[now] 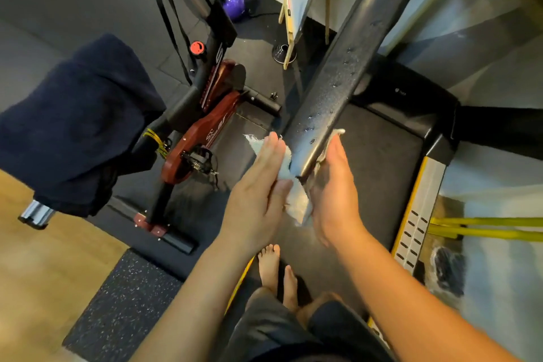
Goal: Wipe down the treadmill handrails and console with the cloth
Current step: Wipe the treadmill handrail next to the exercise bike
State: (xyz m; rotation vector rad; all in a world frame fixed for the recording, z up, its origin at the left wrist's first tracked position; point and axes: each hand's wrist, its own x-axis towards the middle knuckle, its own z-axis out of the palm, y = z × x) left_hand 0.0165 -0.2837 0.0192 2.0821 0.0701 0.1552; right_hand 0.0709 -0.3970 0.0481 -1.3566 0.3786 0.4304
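A dark treadmill handrail (338,79) runs from the upper right down to the centre, beaded with water drops. Its near end is wrapped in a pale blue-white cloth (296,200). My left hand (258,194) presses flat against the cloth on the rail's left side, fingers straight and together. My right hand (335,191) presses the cloth against the rail's right side in the same way. The cloth hangs a little below the rail end between my palms. The console is out of view.
The treadmill belt (379,161) lies under the rail, with a yellow-edged side rail (417,214) on the right. A red and black exercise bike (202,114) stands to the left, a dark towel (76,126) draped over its seat. My bare feet (276,273) stand on the belt.
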